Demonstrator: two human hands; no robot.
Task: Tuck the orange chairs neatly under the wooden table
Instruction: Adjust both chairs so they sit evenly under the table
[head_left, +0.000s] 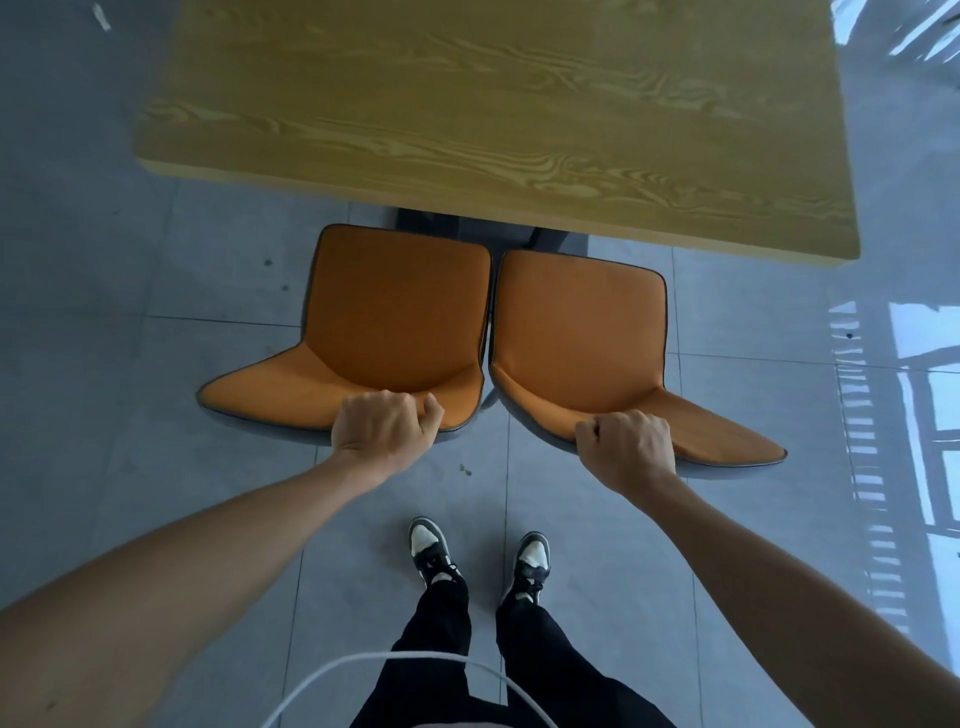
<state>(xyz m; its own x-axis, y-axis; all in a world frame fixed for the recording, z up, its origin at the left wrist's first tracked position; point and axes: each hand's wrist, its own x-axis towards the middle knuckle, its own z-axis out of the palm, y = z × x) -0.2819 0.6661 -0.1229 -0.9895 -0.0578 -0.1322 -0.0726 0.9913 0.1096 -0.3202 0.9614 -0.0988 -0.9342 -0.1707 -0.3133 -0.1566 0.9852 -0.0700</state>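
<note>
Two orange chairs stand side by side in front of the wooden table (493, 119), their seats facing it. My left hand (384, 426) grips the top edge of the left orange chair's (395, 312) backrest. My right hand (628, 441) grips the backrest top of the right orange chair (576, 327). The front edges of both seats lie just short of the table's near edge, close to its dark base (431, 221). The chairs almost touch along their inner sides. Their legs are hidden beneath the seats.
Grey floor tiles (156, 291) surround the table and chairs. My feet in black-and-white shoes (431, 551) stand just behind the chairs. A white cable (363, 670) hangs near my body. Bright window reflections lie on the floor at right (904, 364).
</note>
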